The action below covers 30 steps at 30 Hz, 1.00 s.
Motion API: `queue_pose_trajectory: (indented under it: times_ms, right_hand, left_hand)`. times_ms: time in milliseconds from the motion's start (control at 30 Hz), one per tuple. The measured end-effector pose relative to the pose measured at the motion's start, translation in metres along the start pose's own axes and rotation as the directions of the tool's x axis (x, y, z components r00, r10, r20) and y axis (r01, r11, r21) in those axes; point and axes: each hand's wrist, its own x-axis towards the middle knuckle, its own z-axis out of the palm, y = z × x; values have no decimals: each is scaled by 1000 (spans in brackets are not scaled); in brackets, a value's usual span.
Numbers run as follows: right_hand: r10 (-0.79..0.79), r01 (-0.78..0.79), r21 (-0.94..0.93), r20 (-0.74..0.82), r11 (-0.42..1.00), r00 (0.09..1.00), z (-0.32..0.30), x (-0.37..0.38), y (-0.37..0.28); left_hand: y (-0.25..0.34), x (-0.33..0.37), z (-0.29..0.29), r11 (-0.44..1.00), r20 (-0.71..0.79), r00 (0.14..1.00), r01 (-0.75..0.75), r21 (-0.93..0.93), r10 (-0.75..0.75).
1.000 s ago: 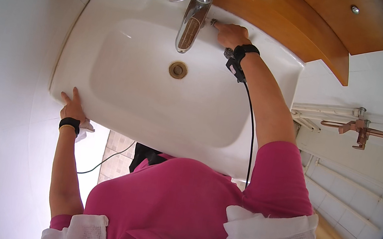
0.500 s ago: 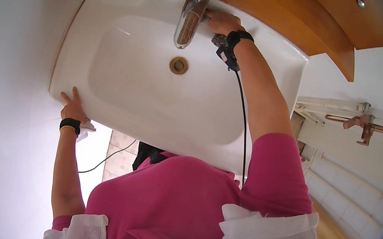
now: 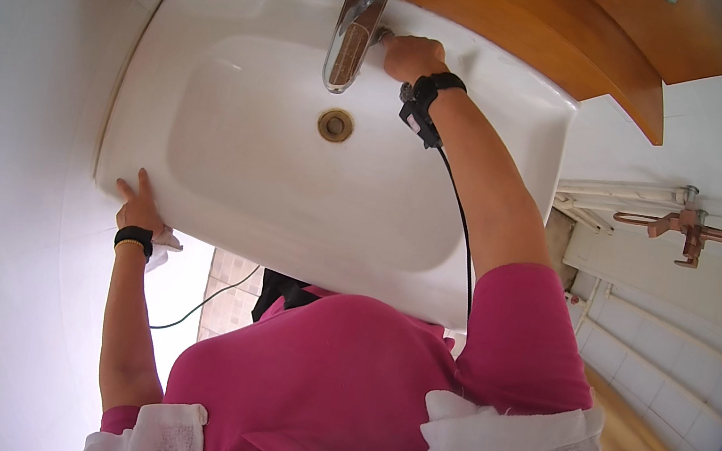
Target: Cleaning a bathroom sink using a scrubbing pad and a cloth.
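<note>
Below me is a white washbasin (image 3: 248, 159) with a chrome faucet (image 3: 354, 38) at its far edge and a round drain (image 3: 335, 125) in the bowl. My right hand (image 3: 413, 57) is closed just right of the faucet, by its base. A small greyish bit shows between its fingers and the faucet; I cannot make out what it is. At the basin's near left corner is my left hand (image 3: 139, 209), two fingers spread over the rim. A whitish cloth (image 3: 167, 241) sticks out from under that palm, where the other fingers are hidden.
A wooden shelf (image 3: 510, 21) overhangs the basin's far edge. White tiled wall (image 3: 16, 120) stands close on the left. Pipes and a copper-coloured valve (image 3: 690, 228) are on the right. A black cable (image 3: 459, 209) runs down from my right wrist across the basin.
My right hand has shifted slightly nearer and turned, its fingers now hidden under the back of the hand. My left hand keeps its place on the corner.
</note>
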Motion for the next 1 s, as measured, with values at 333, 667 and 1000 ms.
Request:
queue_pose_trajectory:
  times_ms: [333,667,1000]
  right_hand:
    - [-12,8,-64,-62,998,998,3,13,5]
    - [-62,62,-30,10,998,998,4,-15,-5]
    - [78,-78,3,0,997,997,-1,17,-5]
  left_hand:
    - [2,1,0,1000,-14,1000,-7,21,7]
    - [-2,3,4,1000,-18,1000,2,1,-2]
    - [2,-2,-4,1000,15,1000,10,0,-10]
